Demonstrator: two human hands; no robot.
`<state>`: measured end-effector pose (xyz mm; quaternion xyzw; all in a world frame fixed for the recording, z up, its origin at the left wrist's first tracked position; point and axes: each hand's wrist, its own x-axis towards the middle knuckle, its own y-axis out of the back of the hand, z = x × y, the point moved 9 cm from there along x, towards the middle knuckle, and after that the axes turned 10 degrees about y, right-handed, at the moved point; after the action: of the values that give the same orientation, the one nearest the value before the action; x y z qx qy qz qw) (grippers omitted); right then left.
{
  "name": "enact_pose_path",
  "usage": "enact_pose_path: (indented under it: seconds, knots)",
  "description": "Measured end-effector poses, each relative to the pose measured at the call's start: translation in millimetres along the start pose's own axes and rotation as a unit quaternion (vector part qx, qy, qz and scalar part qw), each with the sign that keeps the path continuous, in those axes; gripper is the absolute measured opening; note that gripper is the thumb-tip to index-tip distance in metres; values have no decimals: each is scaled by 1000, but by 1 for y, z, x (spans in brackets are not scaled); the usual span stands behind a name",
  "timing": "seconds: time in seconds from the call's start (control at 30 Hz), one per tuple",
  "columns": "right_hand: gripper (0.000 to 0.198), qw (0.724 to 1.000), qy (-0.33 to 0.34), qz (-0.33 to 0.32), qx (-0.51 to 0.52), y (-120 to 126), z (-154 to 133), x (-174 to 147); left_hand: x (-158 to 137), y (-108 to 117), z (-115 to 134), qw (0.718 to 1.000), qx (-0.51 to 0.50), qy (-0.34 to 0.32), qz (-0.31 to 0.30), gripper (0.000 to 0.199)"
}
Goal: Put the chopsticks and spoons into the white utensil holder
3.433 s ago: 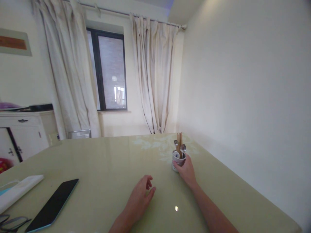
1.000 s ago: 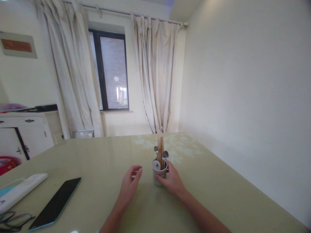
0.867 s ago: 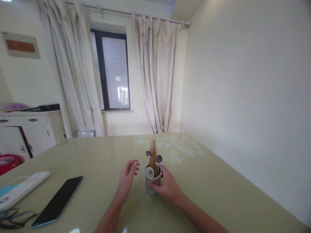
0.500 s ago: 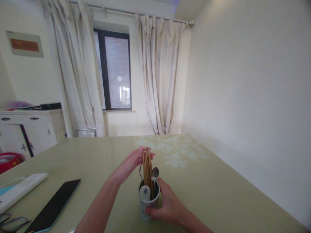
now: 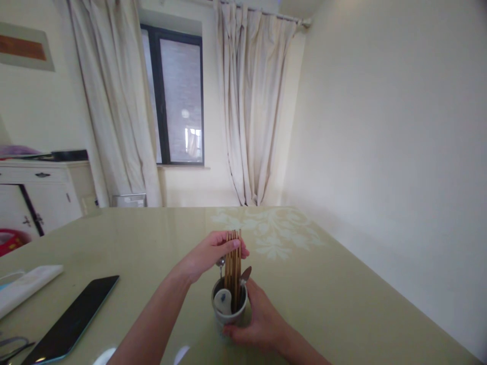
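A bundle of brown chopsticks (image 5: 232, 271) stands upright in a pale cup (image 5: 229, 318) on the table. My left hand (image 5: 216, 249) is closed round the upper part of the chopsticks, its thumb across their front. Around the cup's right side wraps my right hand (image 5: 261, 317), thumb at the front and fingers behind. A white ceramic spoon (image 5: 222, 300) with a blue mark leans at the cup's front. One metal spoon (image 5: 246, 274) tilts out on the right, and another metal spoon (image 5: 220, 262) shows partly behind my left wrist.
On the left of the glossy green table (image 5: 160, 243) lie a black phone-like slab (image 5: 76, 317), a white power strip (image 5: 30, 289) and dark-framed glasses (image 5: 15, 347), cut off by the frame. Walls and a curtained window (image 5: 181, 99) stand beyond the table.
My left thumb has come across the front of the chopsticks, so the hand now grips them. The metal spoon on the right has turned and leans outward. The view has shifted slightly.
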<state>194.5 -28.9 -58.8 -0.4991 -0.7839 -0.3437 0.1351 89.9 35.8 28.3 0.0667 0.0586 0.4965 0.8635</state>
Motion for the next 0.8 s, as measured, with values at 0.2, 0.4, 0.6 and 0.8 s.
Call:
enact_pose_path:
  seconds: [0.2, 0.4, 0.6, 0.8]
  knots:
    - [86, 1000, 19, 5, -2, 0, 3, -3, -19, 10, 44, 993, -42, -80, 75, 41]
    - [77, 1000, 6, 10, -6, 0, 10, -4, -46, 46, 91, 967, -111, -158, 166, 34]
    - [67, 1000, -6, 11, 9, -2, 13, -3, -75, 132, 105, 922, -170, -204, 281, 33]
    - [63, 1000, -13, 18, 3, -1, 11, 0, -27, 157, -21, 964, -62, 94, 240, 50]
